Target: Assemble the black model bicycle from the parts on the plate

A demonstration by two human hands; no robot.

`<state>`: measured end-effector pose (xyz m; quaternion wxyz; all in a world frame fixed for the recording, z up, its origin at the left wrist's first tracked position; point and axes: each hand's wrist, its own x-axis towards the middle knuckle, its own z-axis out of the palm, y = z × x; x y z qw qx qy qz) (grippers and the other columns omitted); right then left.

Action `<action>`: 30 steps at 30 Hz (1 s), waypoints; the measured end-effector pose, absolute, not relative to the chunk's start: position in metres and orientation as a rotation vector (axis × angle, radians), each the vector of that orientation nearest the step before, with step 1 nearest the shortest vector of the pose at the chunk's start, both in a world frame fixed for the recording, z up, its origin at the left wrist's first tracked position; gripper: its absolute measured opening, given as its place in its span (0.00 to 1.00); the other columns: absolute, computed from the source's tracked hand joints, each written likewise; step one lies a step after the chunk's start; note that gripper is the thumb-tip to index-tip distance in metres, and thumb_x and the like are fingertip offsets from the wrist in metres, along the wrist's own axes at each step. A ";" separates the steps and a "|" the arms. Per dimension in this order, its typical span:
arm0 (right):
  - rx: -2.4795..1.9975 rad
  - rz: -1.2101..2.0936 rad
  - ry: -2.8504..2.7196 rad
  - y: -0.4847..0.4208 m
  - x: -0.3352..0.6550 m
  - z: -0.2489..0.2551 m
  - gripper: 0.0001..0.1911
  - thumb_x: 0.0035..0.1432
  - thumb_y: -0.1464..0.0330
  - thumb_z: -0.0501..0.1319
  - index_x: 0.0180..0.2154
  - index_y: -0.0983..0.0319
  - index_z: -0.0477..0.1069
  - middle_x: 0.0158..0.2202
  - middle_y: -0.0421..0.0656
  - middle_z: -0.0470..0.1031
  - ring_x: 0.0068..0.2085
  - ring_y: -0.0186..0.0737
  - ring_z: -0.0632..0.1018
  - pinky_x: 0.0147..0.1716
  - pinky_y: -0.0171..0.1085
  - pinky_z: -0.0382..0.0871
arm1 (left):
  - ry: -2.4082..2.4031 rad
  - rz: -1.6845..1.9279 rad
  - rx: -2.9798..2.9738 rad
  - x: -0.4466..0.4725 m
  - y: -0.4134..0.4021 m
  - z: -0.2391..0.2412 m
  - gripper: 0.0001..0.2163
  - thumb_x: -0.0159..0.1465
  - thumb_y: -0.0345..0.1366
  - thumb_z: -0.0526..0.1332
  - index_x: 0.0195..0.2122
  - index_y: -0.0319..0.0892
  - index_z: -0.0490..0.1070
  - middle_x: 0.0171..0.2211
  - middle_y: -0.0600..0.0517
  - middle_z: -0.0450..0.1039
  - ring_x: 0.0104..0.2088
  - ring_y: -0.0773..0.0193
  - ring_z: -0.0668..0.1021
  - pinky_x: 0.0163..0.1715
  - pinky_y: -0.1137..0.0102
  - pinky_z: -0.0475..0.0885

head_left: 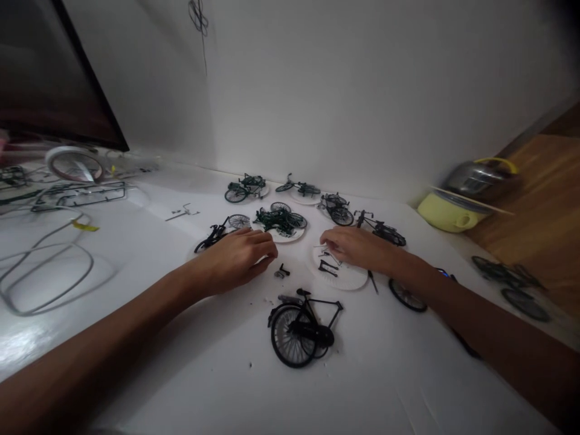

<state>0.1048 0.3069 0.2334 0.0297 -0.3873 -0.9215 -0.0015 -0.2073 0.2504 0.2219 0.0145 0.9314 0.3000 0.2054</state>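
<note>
Head view: left hand (pixel 233 261) beside small black part (pixel 281 271), right hand (pixel 357 248) over paper plate (pixel 353 279) of loose parts (pixel 327 264); grips half-closed, holding unclear. Model bicycle (pixel 299 329) built; more bicycles (pixel 244 188) on plates behind.

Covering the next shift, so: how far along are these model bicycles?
Done: the black bicycle looks whole. In hand: the right hand touches small black parts on a paper plate, and the left hand is beside a loose piece. Left: those parts remain unattached.
</note>
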 end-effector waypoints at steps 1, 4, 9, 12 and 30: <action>-1.205 0.007 -2.820 0.304 0.106 0.235 0.12 0.62 0.74 0.56 0.44 0.60 0.74 0.40 0.47 0.79 0.39 0.42 0.78 0.39 0.38 0.68 | 0.937 0.638 2.891 -0.207 0.250 0.221 0.10 0.72 0.32 0.52 0.44 0.39 0.73 0.42 0.47 0.76 0.40 0.59 0.76 0.45 0.63 0.68; -1.217 0.062 -2.750 0.294 0.111 0.243 0.11 0.62 0.72 0.55 0.43 0.62 0.74 0.39 0.47 0.78 0.37 0.41 0.78 0.37 0.38 0.69 | 0.936 0.633 2.864 -0.203 0.247 0.220 0.09 0.72 0.32 0.53 0.44 0.39 0.73 0.41 0.47 0.76 0.40 0.60 0.76 0.44 0.63 0.69; -1.234 0.123 -2.619 0.275 0.122 0.248 0.08 0.64 0.69 0.55 0.37 0.61 0.72 0.38 0.45 0.78 0.39 0.40 0.78 0.40 0.38 0.70 | 0.893 0.604 2.829 -0.195 0.243 0.217 0.09 0.72 0.32 0.53 0.44 0.40 0.72 0.41 0.48 0.76 0.40 0.61 0.76 0.44 0.63 0.69; -1.282 0.127 -2.585 0.271 0.125 0.243 0.08 0.65 0.67 0.56 0.36 0.61 0.73 0.38 0.45 0.78 0.39 0.41 0.78 0.40 0.40 0.70 | 0.897 0.578 2.791 -0.193 0.243 0.214 0.09 0.72 0.32 0.53 0.49 0.40 0.70 0.42 0.47 0.75 0.42 0.60 0.77 0.45 0.63 0.71; -1.521 -0.067 -2.536 0.259 0.096 0.216 0.11 0.60 0.76 0.55 0.39 0.60 0.75 0.37 0.44 0.81 0.36 0.42 0.80 0.33 0.37 0.67 | 0.788 0.499 2.854 -0.188 0.244 0.209 0.07 0.73 0.32 0.54 0.48 0.40 0.70 0.42 0.48 0.75 0.40 0.60 0.74 0.45 0.63 0.65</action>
